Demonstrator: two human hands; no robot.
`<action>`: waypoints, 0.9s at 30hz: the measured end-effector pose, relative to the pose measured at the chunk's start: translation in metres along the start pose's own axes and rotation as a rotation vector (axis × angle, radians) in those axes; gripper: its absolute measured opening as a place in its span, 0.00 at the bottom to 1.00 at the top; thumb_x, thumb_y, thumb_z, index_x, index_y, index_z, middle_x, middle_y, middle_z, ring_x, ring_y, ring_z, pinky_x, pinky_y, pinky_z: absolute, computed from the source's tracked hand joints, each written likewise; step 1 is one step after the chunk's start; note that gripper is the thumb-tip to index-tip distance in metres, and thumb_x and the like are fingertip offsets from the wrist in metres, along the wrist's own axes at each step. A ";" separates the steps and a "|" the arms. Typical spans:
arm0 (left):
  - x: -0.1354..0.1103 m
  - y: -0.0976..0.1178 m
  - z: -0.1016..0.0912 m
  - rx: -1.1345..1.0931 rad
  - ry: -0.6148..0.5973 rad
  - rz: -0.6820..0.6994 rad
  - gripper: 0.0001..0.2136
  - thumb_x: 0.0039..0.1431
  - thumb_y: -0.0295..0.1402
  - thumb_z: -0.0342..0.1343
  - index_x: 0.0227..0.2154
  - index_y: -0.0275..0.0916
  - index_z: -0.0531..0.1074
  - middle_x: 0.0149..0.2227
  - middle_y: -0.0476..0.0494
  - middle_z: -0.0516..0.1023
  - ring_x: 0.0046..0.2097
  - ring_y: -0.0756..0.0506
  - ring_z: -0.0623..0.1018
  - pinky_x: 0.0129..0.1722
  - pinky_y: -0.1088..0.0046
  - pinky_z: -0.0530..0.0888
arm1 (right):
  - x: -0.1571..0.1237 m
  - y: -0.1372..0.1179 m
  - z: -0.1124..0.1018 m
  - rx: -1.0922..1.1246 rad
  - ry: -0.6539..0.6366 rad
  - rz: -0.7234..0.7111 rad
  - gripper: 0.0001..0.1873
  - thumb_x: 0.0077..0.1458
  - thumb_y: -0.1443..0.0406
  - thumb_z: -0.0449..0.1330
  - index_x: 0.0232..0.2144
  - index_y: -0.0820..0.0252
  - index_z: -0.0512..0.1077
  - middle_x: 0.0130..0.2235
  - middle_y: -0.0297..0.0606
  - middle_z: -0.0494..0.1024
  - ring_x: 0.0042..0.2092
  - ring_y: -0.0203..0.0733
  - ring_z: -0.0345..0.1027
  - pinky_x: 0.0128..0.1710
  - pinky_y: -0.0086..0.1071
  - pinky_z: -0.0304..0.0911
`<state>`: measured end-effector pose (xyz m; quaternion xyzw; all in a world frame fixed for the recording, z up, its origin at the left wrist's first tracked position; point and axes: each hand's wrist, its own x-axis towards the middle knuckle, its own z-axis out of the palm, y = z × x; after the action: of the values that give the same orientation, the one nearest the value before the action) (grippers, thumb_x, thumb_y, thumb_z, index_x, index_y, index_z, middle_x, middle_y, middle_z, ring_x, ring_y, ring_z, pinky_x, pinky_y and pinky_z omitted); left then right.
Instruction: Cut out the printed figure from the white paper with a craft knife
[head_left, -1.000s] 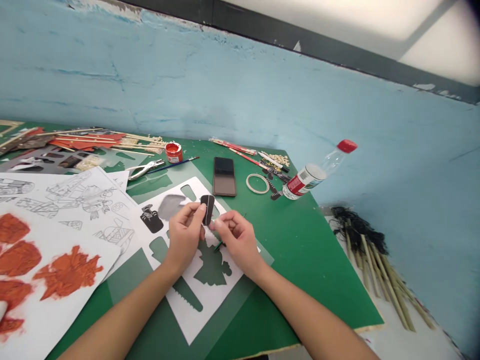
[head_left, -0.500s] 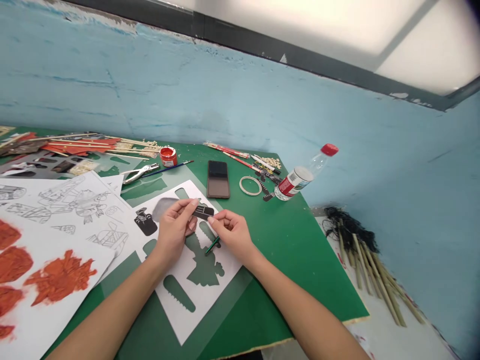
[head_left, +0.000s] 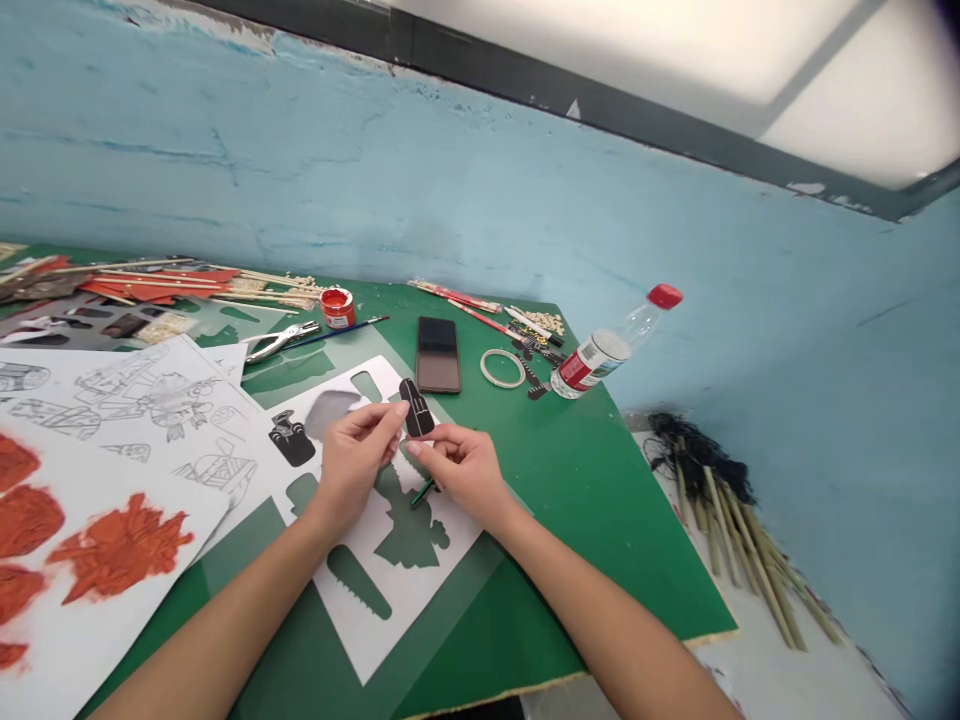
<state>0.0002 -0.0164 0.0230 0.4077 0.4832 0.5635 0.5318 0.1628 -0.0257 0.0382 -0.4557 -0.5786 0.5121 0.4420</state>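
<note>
Between my two hands, raised over a white cut-out sheet, is a small black paper cutout (head_left: 417, 408) with thin white lines, now standing nearly upright. My left hand (head_left: 358, 455) pinches its left side between thumb and fingertips. The thumb and index finger of my right hand (head_left: 465, 470) close at its lower end. A thin green pen-like tool (head_left: 423, 492) sticks out from under my right hand; whether the palm grips it is hidden. The white sheet (head_left: 360, 640) has several cut openings. Left of my left hand lie a grey cut shape (head_left: 330, 408) and another black cutout (head_left: 291, 440).
A phone (head_left: 438, 355), a tape roll (head_left: 502, 368) and a tilted-looking bottle (head_left: 592, 362) stand beyond my hands. Pliers (head_left: 281, 340), a red paint jar (head_left: 337, 308), drawings (head_left: 172, 400) and an orange-painted sheet (head_left: 112, 640) are to the left. Sticks (head_left: 757, 550) lie beyond the table's right edge.
The black cutout has turned from lying nearly crosswise to nearly upright, its top end swinging away from me. Both hands stay close to where they were.
</note>
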 end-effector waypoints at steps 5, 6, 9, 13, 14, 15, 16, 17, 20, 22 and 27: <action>0.004 -0.004 -0.004 0.095 0.088 0.069 0.12 0.71 0.40 0.64 0.39 0.35 0.75 0.34 0.51 0.76 0.31 0.52 0.75 0.31 0.76 0.77 | -0.001 0.006 0.001 -0.134 0.101 -0.114 0.20 0.58 0.54 0.70 0.47 0.60 0.82 0.18 0.21 0.64 0.22 0.30 0.51 0.26 0.28 0.55; 0.004 -0.004 -0.005 0.106 0.090 0.076 0.12 0.71 0.40 0.64 0.40 0.35 0.76 0.35 0.50 0.77 0.33 0.52 0.77 0.33 0.75 0.78 | -0.001 0.008 0.000 -0.167 0.117 -0.146 0.21 0.58 0.54 0.70 0.49 0.60 0.81 0.19 0.21 0.64 0.22 0.31 0.51 0.27 0.28 0.56; 0.005 -0.004 -0.006 0.127 0.079 0.086 0.11 0.71 0.40 0.65 0.40 0.35 0.76 0.38 0.49 0.79 0.36 0.50 0.79 0.36 0.72 0.80 | -0.001 0.014 -0.001 -0.268 0.131 -0.237 0.20 0.60 0.54 0.68 0.48 0.61 0.82 0.19 0.22 0.64 0.23 0.31 0.52 0.29 0.29 0.58; 0.004 -0.003 -0.004 0.124 0.064 0.097 0.11 0.71 0.39 0.65 0.40 0.35 0.76 0.38 0.48 0.79 0.36 0.50 0.80 0.37 0.71 0.81 | -0.002 0.022 -0.002 -0.405 0.114 -0.299 0.21 0.65 0.50 0.64 0.46 0.60 0.83 0.19 0.23 0.64 0.22 0.32 0.54 0.29 0.30 0.59; 0.004 -0.002 -0.004 0.117 0.063 0.100 0.11 0.71 0.39 0.65 0.40 0.35 0.76 0.38 0.48 0.79 0.36 0.50 0.79 0.37 0.72 0.81 | -0.002 0.024 -0.002 -0.447 0.108 -0.304 0.21 0.67 0.49 0.63 0.46 0.60 0.82 0.19 0.24 0.65 0.23 0.33 0.55 0.29 0.30 0.59; 0.003 -0.002 -0.003 0.108 0.063 0.103 0.11 0.71 0.39 0.65 0.40 0.35 0.76 0.37 0.49 0.79 0.36 0.50 0.79 0.37 0.72 0.81 | -0.002 0.025 -0.003 -0.491 0.102 -0.305 0.21 0.68 0.49 0.61 0.47 0.60 0.82 0.19 0.25 0.66 0.23 0.33 0.57 0.30 0.30 0.59; 0.003 -0.002 -0.003 0.095 0.065 0.106 0.11 0.71 0.39 0.65 0.39 0.35 0.76 0.37 0.49 0.79 0.36 0.50 0.79 0.36 0.72 0.80 | -0.002 0.026 -0.004 -0.540 0.095 -0.303 0.21 0.70 0.50 0.59 0.48 0.59 0.82 0.20 0.26 0.67 0.23 0.34 0.58 0.30 0.30 0.59; 0.002 -0.002 -0.002 0.080 0.069 0.107 0.11 0.71 0.39 0.65 0.39 0.35 0.76 0.37 0.49 0.79 0.35 0.50 0.79 0.35 0.73 0.80 | -0.001 0.026 -0.005 -0.593 0.085 -0.296 0.21 0.71 0.51 0.58 0.49 0.58 0.82 0.21 0.27 0.69 0.24 0.34 0.61 0.31 0.30 0.59; 0.004 -0.003 -0.001 0.018 0.102 0.110 0.11 0.71 0.39 0.65 0.39 0.35 0.76 0.34 0.51 0.77 0.31 0.52 0.76 0.31 0.76 0.77 | 0.000 0.023 -0.010 -0.772 0.043 -0.251 0.18 0.72 0.55 0.56 0.51 0.57 0.81 0.25 0.32 0.76 0.28 0.37 0.68 0.33 0.30 0.58; 0.006 -0.003 -0.001 -0.030 0.139 0.110 0.12 0.72 0.40 0.64 0.41 0.35 0.75 0.33 0.52 0.75 0.28 0.54 0.73 0.27 0.78 0.74 | 0.001 0.018 -0.013 -0.893 0.011 -0.202 0.17 0.72 0.57 0.56 0.51 0.57 0.81 0.28 0.36 0.80 0.31 0.40 0.73 0.33 0.31 0.56; 0.013 -0.002 -0.001 -0.129 0.222 0.094 0.13 0.74 0.41 0.62 0.49 0.35 0.75 0.37 0.49 0.77 0.30 0.53 0.75 0.28 0.78 0.75 | 0.000 0.003 -0.013 -1.112 -0.051 -0.083 0.16 0.74 0.58 0.55 0.50 0.58 0.80 0.34 0.43 0.85 0.38 0.46 0.79 0.33 0.32 0.54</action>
<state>-0.0014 -0.0039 0.0202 0.3298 0.4822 0.6593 0.4733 0.1759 -0.0232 0.0363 -0.5846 -0.7896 0.1226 0.1407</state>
